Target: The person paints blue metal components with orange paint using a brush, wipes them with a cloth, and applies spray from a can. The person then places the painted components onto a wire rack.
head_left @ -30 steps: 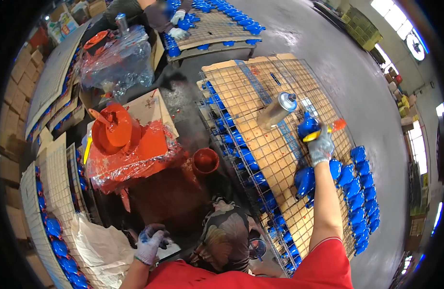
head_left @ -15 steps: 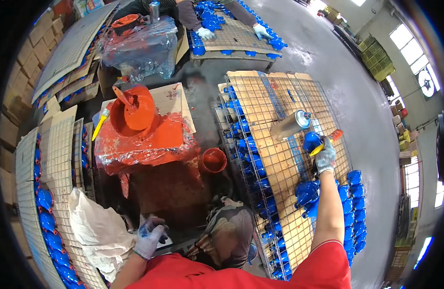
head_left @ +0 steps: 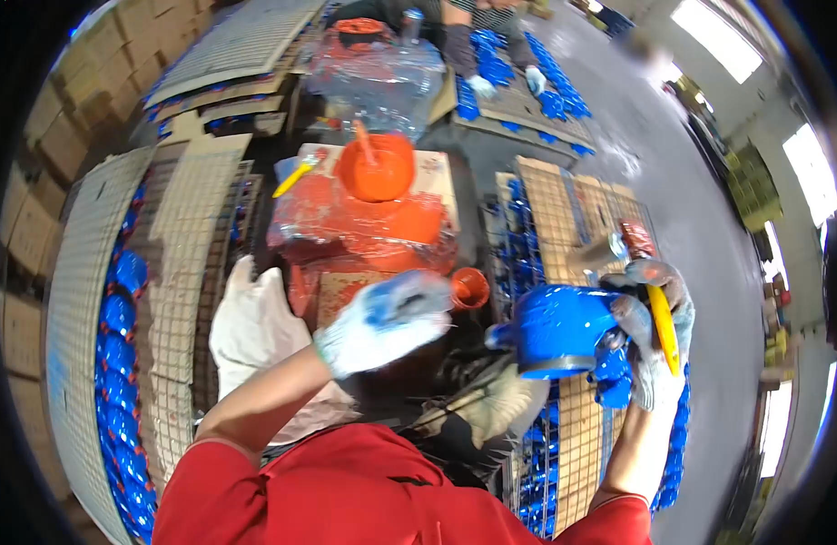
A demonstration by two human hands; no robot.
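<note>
My right hand (head_left: 656, 318), in a stained glove, grips a glossy blue part (head_left: 559, 329) at its right end. The same hand also holds a brush with a yellow handle (head_left: 664, 331) and dark red bristles (head_left: 637, 238). My left hand (head_left: 387, 318), in a white glove with blue stains, is raised left of the blue part and does not touch it. Its fingers are curled and blurred, and whatever may be in them cannot be made out. Behind it stands a red paint bucket (head_left: 376, 169) on a plastic-covered, paint-smeared stand (head_left: 355, 222).
A wire rack (head_left: 550, 195) with blue parts is on the right, bearing a spray can (head_left: 600, 252). Racks (head_left: 187, 263) line the left, beside a white cloth (head_left: 255, 318). A small red pot (head_left: 470, 288) sits low at centre. A co-worker's gloved hands (head_left: 481, 86) are at the back.
My right hand has lifted the blue part off the rack and brought it closer, keeping the brush. My left hand has risen toward the middle. The view has swung left.
</note>
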